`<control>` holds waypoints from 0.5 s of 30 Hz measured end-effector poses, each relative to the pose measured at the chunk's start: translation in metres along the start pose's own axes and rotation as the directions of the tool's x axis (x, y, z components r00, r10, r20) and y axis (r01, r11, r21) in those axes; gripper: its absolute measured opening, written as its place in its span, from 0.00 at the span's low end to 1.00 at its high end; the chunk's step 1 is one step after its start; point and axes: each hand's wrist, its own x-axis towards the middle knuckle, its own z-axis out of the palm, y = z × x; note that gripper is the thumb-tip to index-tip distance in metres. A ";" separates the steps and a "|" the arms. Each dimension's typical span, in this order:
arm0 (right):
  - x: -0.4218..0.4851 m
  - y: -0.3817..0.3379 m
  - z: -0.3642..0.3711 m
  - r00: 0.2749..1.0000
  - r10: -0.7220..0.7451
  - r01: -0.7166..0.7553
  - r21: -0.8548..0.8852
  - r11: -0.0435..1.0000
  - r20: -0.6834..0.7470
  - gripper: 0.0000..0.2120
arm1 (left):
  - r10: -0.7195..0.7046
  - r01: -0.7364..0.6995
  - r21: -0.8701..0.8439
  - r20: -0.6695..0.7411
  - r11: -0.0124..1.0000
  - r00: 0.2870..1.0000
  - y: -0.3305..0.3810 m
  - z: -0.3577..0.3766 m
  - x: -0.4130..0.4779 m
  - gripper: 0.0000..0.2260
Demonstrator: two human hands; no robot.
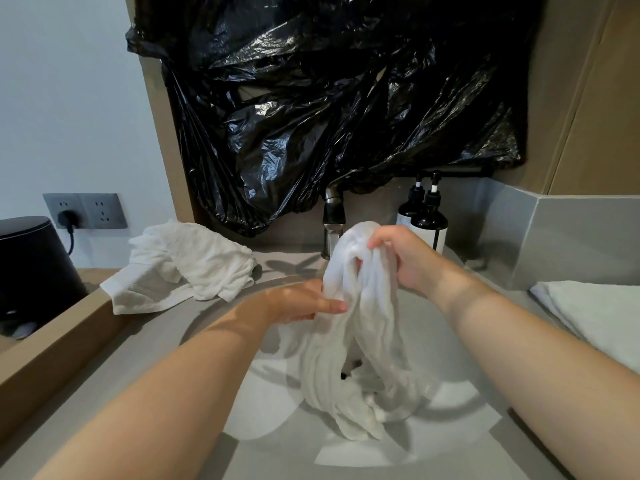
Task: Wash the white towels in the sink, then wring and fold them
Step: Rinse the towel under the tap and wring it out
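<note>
The right hand [398,258] grips the bunched top of the towel [353,341], fingers curled tight round the cloth. The left hand [304,304] holds the towel's side just below and left of the right fingers, with one digit straight across the near face and the others hidden behind the cloth. From the right fingers the towel hangs in wet folds, and its lower end rests in the sink [450,427]. The faucet [334,220] stands just behind the right fingers, with two pump bottles [429,220] beside it. A crumpled towel [180,268] lies on the counter left of the left fingers. A folded towel [595,317] lies well right of the right hand.
</note>
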 end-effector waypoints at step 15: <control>-0.020 -0.051 0.058 0.991 -0.114 0.131 0.292 0.947 -0.076 0.12 | 0.342 -0.480 -0.108 -0.568 0.871 0.749 0.026 0.064 -0.009 0.43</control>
